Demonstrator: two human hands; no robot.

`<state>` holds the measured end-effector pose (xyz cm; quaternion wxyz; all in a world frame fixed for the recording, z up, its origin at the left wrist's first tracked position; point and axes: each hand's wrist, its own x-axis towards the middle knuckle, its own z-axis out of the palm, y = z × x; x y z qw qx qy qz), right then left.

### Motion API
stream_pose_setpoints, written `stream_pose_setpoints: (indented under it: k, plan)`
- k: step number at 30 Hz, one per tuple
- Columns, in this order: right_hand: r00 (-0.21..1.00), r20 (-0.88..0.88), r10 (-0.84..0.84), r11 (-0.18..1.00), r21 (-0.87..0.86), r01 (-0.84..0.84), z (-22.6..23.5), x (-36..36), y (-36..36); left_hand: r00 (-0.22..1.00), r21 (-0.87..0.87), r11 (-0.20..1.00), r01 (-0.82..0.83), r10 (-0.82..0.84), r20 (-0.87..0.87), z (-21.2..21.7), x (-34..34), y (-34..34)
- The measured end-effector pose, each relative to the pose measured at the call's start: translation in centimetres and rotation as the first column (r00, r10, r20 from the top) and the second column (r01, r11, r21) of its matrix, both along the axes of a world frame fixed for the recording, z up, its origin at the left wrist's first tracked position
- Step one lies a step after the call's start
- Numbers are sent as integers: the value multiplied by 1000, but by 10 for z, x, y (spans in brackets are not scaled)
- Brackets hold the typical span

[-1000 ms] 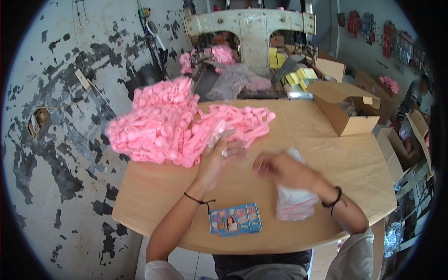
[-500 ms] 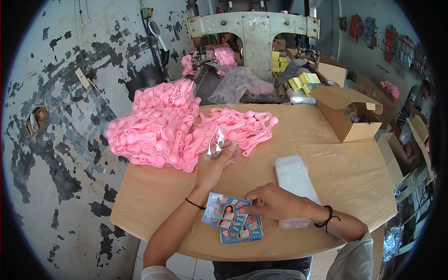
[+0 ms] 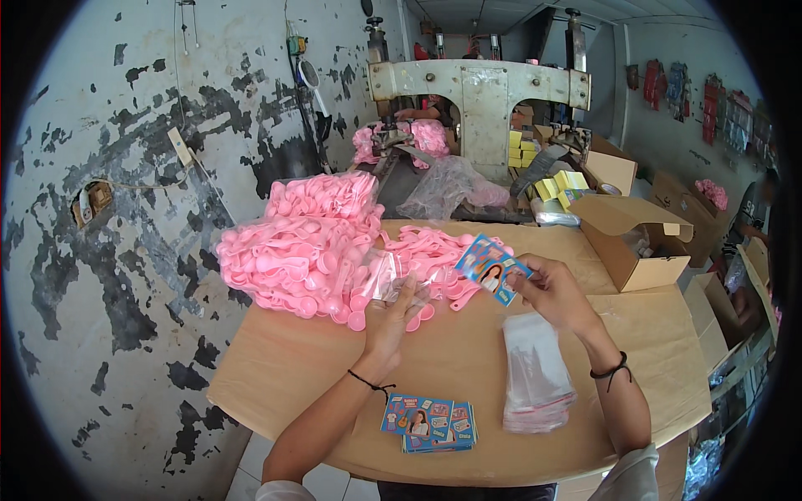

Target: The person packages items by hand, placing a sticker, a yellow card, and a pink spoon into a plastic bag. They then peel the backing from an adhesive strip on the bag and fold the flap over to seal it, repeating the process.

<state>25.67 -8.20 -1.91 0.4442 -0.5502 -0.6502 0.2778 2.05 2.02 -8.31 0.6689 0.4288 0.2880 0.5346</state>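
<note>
My left hand point(image 3: 393, 321) holds a small clear plastic bag point(image 3: 389, 275) at the edge of a big heap of pink plastic spoons point(image 3: 309, 250). My right hand point(image 3: 551, 288) pinches a blue printed card point(image 3: 493, 269) with a picture on it, lifted above the table just right of the bag. A stack of the same blue cards point(image 3: 430, 424) lies near the table's front edge between my forearms. A pile of clear bags point(image 3: 535, 371) rests under my right forearm.
The round wooden table point(image 3: 468, 359) stands against a peeling wall point(image 3: 125, 250). An open cardboard box point(image 3: 635, 242) sits at the right. Behind it is a grey machine point(image 3: 484, 96) with more pink pieces, yellow packs point(image 3: 564, 184), and another person at the far right.
My right hand picked a blue card off the front stack and raised it toward the bag in my left hand. The left hand stayed by the pink heap.
</note>
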Motion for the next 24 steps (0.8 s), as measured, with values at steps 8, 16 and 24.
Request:
stream_pose_setpoints:
  k: [8,16,24]
  plan:
    - [992,-127,15,997,-70,-24,-51,-21,19,999,-4,1000,-17,18,44,2,6,-4]
    - [997,44,70,995,-71,-67,-60,-29,22,996,81,993,85,-83,-33,-8,9,-9]
    - [988,-139,67,997,-19,-70,-54,-42,22,985,2,986,167,-167,37,1,11,-17]
